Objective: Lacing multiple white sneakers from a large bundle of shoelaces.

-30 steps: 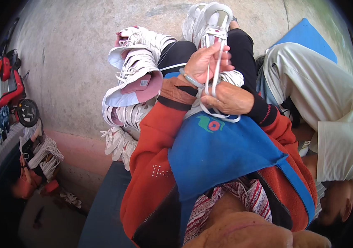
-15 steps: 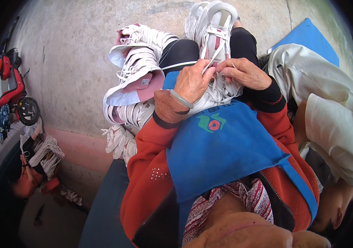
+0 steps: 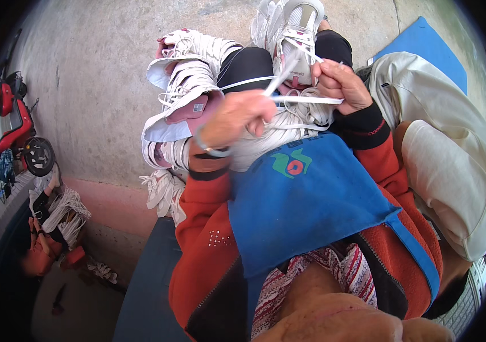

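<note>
A white sneaker (image 3: 297, 34) rests upright on my black-clad knee, toe pointing away. My left hand (image 3: 237, 117) is closed on a flat white shoelace (image 3: 305, 100) and draws it to the left and toward me. My right hand (image 3: 339, 82) pinches the same lace beside the sneaker's tongue. A heap of loose white laces (image 3: 288, 122) lies on my lap above a blue apron (image 3: 305, 199). Both sleeves are red-orange.
A pile of white and pink shoe uppers (image 3: 183, 97) lies on the concrete floor to my left. A person in cream clothing (image 3: 442, 148) sits at my right on a blue mat (image 3: 425, 43). A red scooter (image 3: 12, 122) stands far left, with more laces (image 3: 63, 208) near it.
My left hand has moved left and toward me, pulling the lace taut out of the sneaker. My right hand has risen to the sneaker's tongue.
</note>
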